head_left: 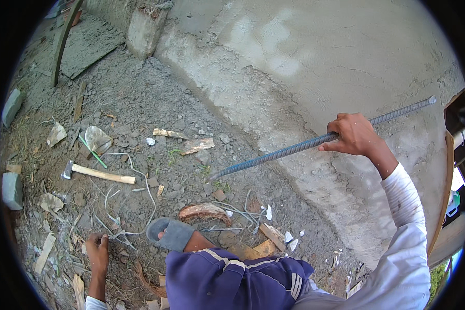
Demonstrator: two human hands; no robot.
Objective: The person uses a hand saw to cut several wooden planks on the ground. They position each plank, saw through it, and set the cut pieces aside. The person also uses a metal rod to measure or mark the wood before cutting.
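My right hand (352, 134) is wrapped round a long ribbed steel bar (279, 154). The bar slants from its lower end near the rubble up to its far end at the right, across the front of the grey wall. Low at the left, my left hand (97, 251) hangs over littered ground with its fingers curled in. Anything inside those fingers is hidden. A hammer (103, 174) with a pale wooden handle and a metal head lies on the soil beyond my left hand. Thin pale cord (153, 199) loops loosely beside the handle.
A rough cement-coated wall (315, 57) fills the upper right. My sandalled foot (173, 233) stands beside a curved husk-like piece (205, 212). Wood scraps (197, 145) and stones litter the ground. Grey blocks (12, 190) lie at the left edge; a thin post (64, 44) stands at upper left.
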